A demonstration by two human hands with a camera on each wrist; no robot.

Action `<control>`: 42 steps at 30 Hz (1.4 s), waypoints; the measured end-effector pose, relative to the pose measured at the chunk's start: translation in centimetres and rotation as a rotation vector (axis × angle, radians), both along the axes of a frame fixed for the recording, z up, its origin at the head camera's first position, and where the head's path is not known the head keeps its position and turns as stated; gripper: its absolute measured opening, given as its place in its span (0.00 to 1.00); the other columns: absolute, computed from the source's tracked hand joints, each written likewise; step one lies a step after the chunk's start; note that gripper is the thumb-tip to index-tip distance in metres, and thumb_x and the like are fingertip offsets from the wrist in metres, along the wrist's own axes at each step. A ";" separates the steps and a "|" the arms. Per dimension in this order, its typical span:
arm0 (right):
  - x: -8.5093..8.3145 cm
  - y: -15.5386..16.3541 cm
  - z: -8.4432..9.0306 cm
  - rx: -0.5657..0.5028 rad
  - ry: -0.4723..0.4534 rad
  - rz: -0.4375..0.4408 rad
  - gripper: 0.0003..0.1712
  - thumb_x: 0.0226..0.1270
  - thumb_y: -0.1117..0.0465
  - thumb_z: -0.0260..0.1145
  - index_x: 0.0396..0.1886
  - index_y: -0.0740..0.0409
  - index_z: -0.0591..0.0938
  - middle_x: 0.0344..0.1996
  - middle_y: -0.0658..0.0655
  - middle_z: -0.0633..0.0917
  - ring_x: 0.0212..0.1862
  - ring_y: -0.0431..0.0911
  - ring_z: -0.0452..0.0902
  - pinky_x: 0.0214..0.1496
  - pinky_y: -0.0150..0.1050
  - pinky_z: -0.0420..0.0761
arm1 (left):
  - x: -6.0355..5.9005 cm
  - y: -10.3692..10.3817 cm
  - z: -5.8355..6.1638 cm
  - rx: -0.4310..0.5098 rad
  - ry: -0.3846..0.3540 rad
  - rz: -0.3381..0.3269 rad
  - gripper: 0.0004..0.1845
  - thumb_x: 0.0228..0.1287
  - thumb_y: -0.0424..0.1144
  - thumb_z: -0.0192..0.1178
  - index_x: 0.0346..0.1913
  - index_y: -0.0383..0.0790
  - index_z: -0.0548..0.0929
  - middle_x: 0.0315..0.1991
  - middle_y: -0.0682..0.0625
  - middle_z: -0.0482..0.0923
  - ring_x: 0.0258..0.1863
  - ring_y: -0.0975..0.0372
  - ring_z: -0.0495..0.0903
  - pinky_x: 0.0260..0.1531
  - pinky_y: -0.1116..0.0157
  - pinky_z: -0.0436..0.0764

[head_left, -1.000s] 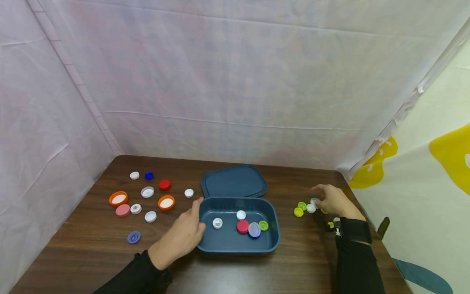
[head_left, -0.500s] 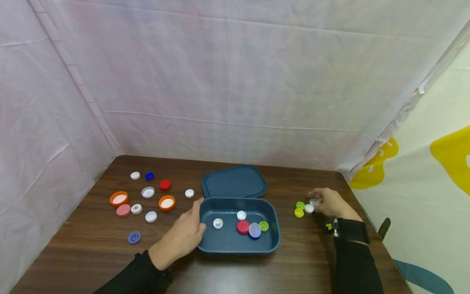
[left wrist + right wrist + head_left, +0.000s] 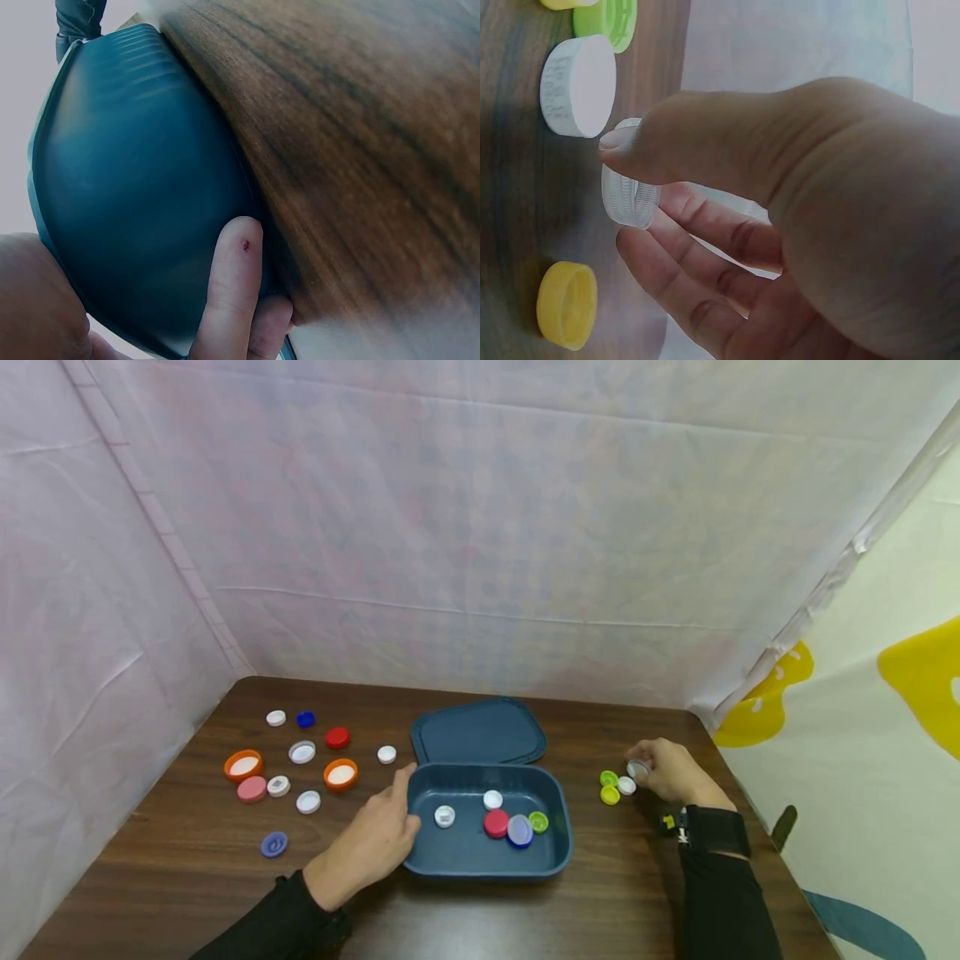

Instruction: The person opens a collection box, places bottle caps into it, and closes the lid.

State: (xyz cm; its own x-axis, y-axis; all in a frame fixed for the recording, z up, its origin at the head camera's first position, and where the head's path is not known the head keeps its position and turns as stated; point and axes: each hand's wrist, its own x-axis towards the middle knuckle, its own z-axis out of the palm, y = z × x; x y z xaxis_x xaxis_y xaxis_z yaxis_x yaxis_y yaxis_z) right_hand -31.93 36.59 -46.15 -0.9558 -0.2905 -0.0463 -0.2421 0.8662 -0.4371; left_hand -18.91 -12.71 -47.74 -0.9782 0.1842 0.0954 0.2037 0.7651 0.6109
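My right hand (image 3: 651, 767) pinches a small translucent ribbed cap (image 3: 630, 196) between thumb and fingers, just above the table's right side. Beside it lie a white cap (image 3: 626, 786), a green cap (image 3: 608, 777) and a yellow cap (image 3: 610, 794); the right wrist view shows another yellow cap (image 3: 568, 305) under the hand. My left hand (image 3: 397, 810) grips the left end of the dark blue container (image 3: 558, 852), thumb on the rim and fingers (image 3: 232, 292) against its outer wall (image 3: 142, 202). Inside lie two white caps, a red cap (image 3: 496, 823), a lavender one and a green one.
The container's blue lid (image 3: 478, 731) lies flat just behind it. Several loose caps, white, orange (image 3: 341, 773), red, blue, pink and lavender (image 3: 273, 844), are scattered on the left of the brown table (image 3: 187, 877). White sheeting walls the back and left.
The right hand's fingers have curled round the translucent cap and drawn it slightly left and off the table. The left hand and the container have not moved.
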 end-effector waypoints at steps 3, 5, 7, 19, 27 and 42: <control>0.1 -0.2 0.4 0.005 0.011 0.008 0.18 0.76 0.69 0.75 0.62 0.68 0.90 0.51 0.67 0.93 0.54 0.61 0.89 0.56 0.60 0.90 | 0.0 0.0 0.1 0.001 0.003 -0.001 0.38 0.76 0.29 0.61 0.86 0.26 0.65 0.72 0.23 0.84 0.54 0.48 0.92 0.57 0.44 0.94; 0.2 -0.5 0.7 0.010 0.026 0.018 0.18 0.76 0.69 0.75 0.62 0.68 0.91 0.51 0.67 0.94 0.54 0.61 0.90 0.57 0.62 0.90 | 0.0 0.0 0.1 0.002 0.004 -0.003 0.38 0.76 0.29 0.61 0.86 0.26 0.65 0.72 0.23 0.84 0.53 0.48 0.92 0.56 0.44 0.94; 0.4 -0.8 1.0 0.012 0.042 0.032 0.19 0.76 0.68 0.74 0.63 0.68 0.90 0.53 0.67 0.94 0.56 0.63 0.90 0.58 0.64 0.90 | 0.0 0.0 0.1 0.005 0.007 -0.005 0.38 0.76 0.29 0.61 0.86 0.26 0.65 0.71 0.23 0.84 0.53 0.48 0.92 0.56 0.44 0.94; 1.2 -3.9 1.9 -0.004 0.125 0.085 0.20 0.74 0.68 0.77 0.63 0.66 0.91 0.51 0.66 0.90 0.51 0.57 0.88 0.55 0.60 0.91 | 0.0 -0.2 0.1 0.007 0.008 -0.006 0.39 0.76 0.29 0.61 0.86 0.25 0.65 0.72 0.23 0.84 0.53 0.48 0.91 0.56 0.45 0.94; 2.1 -6.6 2.7 -0.020 0.127 0.133 0.20 0.77 0.67 0.78 0.65 0.61 0.90 0.52 0.62 0.88 0.51 0.52 0.85 0.55 0.53 0.90 | 0.0 -0.1 0.2 0.012 -0.006 -0.003 0.39 0.76 0.29 0.61 0.87 0.26 0.65 0.73 0.23 0.84 0.52 0.49 0.91 0.55 0.45 0.94; 5.1 -12.1 4.8 -0.049 0.209 0.285 0.20 0.78 0.66 0.80 0.66 0.56 0.92 0.56 0.59 0.89 0.54 0.50 0.88 0.57 0.47 0.93 | 0.0 0.0 0.3 0.005 -0.022 -0.006 0.39 0.77 0.29 0.61 0.87 0.26 0.64 0.74 0.23 0.82 0.54 0.48 0.91 0.59 0.43 0.93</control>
